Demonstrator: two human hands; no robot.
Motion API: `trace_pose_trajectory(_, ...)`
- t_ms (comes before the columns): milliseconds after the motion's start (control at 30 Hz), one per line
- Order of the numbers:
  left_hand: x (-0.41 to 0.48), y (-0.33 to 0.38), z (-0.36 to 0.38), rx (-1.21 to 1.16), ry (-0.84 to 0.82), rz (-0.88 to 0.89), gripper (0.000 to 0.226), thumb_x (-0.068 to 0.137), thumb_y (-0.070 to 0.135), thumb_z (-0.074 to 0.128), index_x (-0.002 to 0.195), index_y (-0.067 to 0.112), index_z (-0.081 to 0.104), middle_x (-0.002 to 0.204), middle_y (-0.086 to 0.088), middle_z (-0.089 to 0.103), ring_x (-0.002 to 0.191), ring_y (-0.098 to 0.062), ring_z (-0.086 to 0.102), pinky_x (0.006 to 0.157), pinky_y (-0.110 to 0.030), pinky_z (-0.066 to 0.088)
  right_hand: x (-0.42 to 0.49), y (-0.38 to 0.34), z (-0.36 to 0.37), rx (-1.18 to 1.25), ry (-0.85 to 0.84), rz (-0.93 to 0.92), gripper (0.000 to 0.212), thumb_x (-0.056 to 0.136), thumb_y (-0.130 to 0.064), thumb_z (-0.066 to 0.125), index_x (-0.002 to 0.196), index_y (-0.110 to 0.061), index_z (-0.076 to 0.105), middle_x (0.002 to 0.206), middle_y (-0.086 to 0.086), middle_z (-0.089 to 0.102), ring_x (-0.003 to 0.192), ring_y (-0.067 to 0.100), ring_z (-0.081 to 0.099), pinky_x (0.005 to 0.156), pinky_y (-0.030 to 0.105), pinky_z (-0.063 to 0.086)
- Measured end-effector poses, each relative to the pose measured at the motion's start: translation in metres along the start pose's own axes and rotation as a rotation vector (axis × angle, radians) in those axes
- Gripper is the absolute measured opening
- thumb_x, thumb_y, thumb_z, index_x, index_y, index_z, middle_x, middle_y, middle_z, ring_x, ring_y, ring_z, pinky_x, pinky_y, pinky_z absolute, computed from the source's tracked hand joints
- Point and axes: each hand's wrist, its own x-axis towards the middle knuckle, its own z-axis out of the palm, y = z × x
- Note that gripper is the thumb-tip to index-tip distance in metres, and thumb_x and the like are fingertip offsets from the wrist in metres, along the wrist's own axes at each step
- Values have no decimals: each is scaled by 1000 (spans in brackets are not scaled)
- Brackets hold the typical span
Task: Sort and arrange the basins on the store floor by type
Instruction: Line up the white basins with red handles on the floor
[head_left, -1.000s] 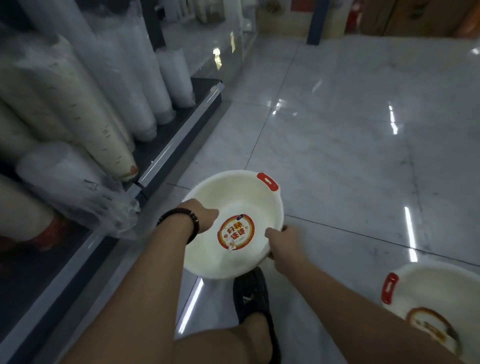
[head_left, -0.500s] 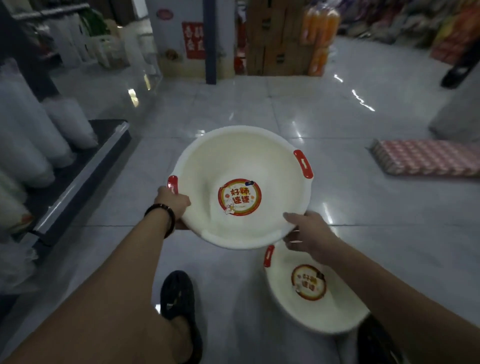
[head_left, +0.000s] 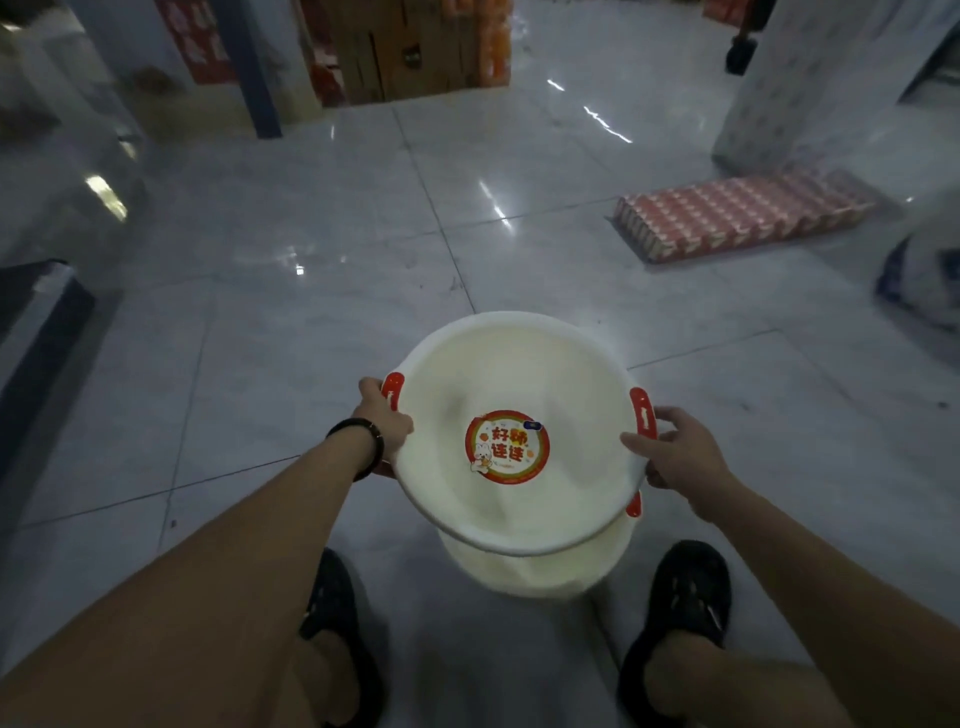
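Note:
A white basin (head_left: 519, 374) with red handles and a round red sticker inside sits tilted on top of a second white basin (head_left: 540, 571) on the floor, between my feet. My left hand (head_left: 382, 421) grips the upper basin's rim at its left red handle. My right hand (head_left: 680, 452) is at the right red handle, fingers spread and loosely touching the rim. The lower basin is mostly hidden; only its near side and one red handle show.
A flat pack of red-and-white cartons (head_left: 737, 215) lies on the tiled floor at the right. A marble pillar (head_left: 810, 88) stands behind it. Stacked cardboard boxes (head_left: 405, 52) are at the back. A dark shelf edge (head_left: 36, 332) runs along the left.
I turned right from the shelf and carried the basin over the second basin, then lowered it onto that one. My right hand's hold on the rim has loosened.

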Motion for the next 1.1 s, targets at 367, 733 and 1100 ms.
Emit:
trace_pose_trajectory(367,70,-58,96,249,-92,-184,78,99,18,58,153,25,2,119,-18,50,99,-36,54,85,-52,53,51,82,25,-387,-36,157,65,85,-31,88,141,-15,58,120,8,69,94,21,60,85,34,52)
trace_pose_trajectory(733,121,-84,123,172,-124,-56,55,103,30,59,152,28,34,128,-7,54,94,-24,56,56,-32,48,83,129,46,-450,-75,222,58,99,-41,72,150,-18,54,131,9,69,102,26,67,86,45,63)
trace_pose_trajectory(1100,126,-96,133,81,-25,-38,43,106,25,53,148,23,47,119,-3,56,97,-27,57,51,-31,45,93,134,59,-360,16,265,41,110,-41,52,133,-11,68,99,3,66,84,21,66,66,31,57)
